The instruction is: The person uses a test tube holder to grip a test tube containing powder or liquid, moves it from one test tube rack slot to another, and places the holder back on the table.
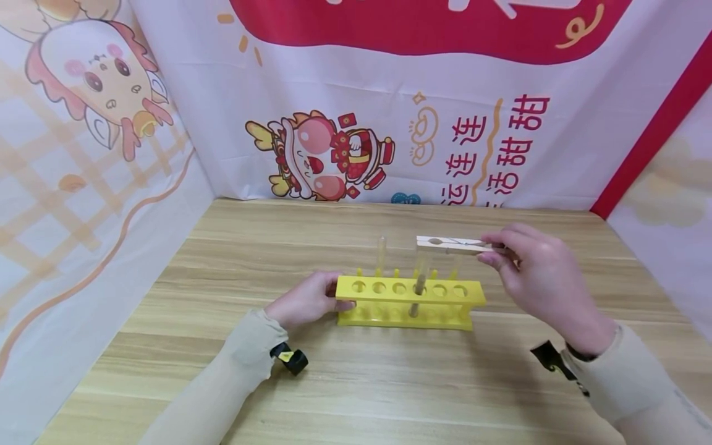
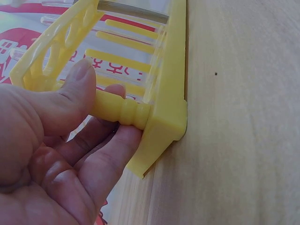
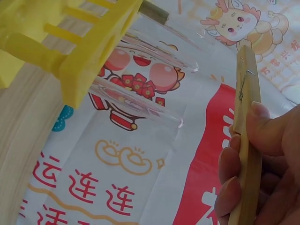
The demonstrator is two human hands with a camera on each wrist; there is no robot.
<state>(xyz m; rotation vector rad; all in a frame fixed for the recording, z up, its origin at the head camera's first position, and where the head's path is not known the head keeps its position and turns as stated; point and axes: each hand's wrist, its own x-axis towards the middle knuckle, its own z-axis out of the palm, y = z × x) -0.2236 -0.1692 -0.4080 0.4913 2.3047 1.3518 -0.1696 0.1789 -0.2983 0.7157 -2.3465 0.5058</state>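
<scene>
A yellow test tube rack (image 1: pixel 389 298) stands on the table. My left hand (image 1: pixel 311 300) grips its left end; in the left wrist view, thumb and fingers close round the end post (image 2: pixel 105 104). One test tube (image 1: pixel 414 309) with dark grey contents leans in a hole right of the rack's middle. To the right, my right hand (image 1: pixel 542 272) holds a wooden test tube clamp (image 1: pixel 456 243) by its handle. The clamp's tip (image 3: pixel 246 54) is near that tube's upper end, with a gap between them in the right wrist view.
Other clear test tubes (image 1: pixel 382 250) stand at the rack's back row, beside short yellow pegs (image 1: pixel 359 272). The wood-grain table (image 1: pixel 356 383) extends in front. Behind it hangs a printed cloth (image 1: pixel 222 111) with cartoon figures and red writing.
</scene>
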